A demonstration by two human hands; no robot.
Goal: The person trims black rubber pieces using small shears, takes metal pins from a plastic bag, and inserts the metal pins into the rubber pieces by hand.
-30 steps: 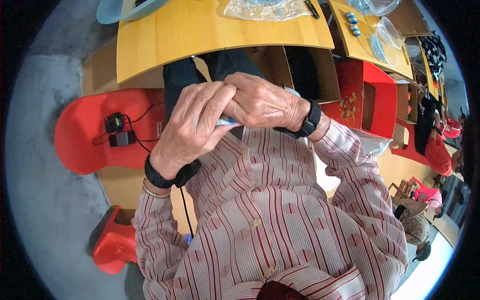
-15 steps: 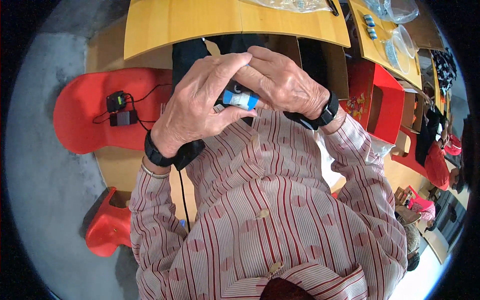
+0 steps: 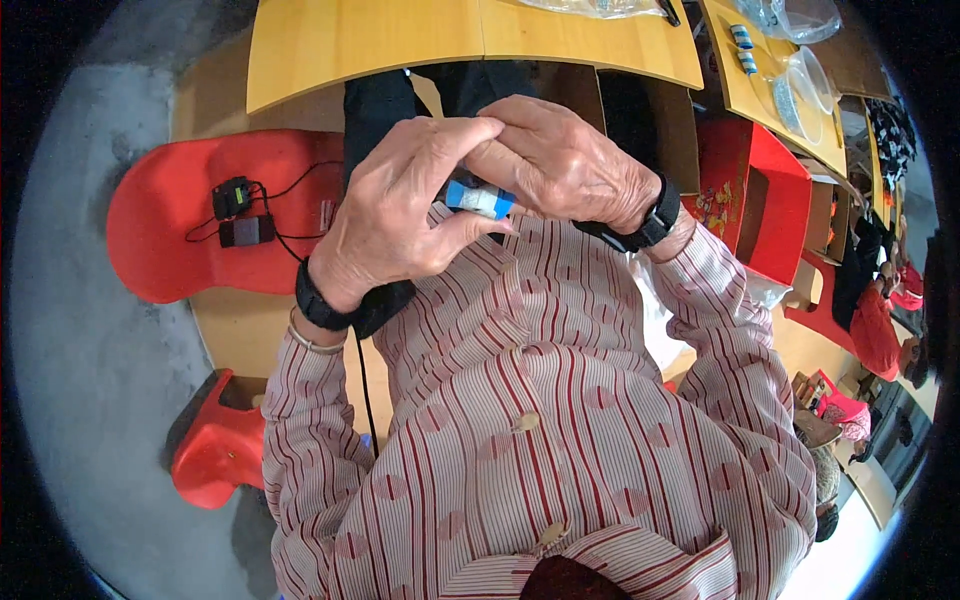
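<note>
A small blue-and-white cylinder [image 3: 480, 199] sits between my two hands, above my lap and just in front of the yellow table's edge. My left hand [image 3: 395, 205] curls around it, thumb along its lower side and fingers arched over the top. From the other side, my right hand [image 3: 570, 165] closes on the cylinder with bent fingers. The fingertips of both hands meet above it, and part of the cylinder is hidden by them. Black bands circle both wrists.
Ahead is the yellow table [image 3: 390, 45] with a clear plastic bag [image 3: 600, 6]. A red chair [image 3: 150, 220] at left holds small black devices [image 3: 245, 231] with cables. At right stand a red box [image 3: 770, 205] and another table with similar blue-and-white cylinders [image 3: 742, 48] and clear plastic tubs [image 3: 815, 80].
Both hands keep nearly the same hold on the cylinder. My left hand has shifted very slightly, and the surroundings sit a little differently in the view.
</note>
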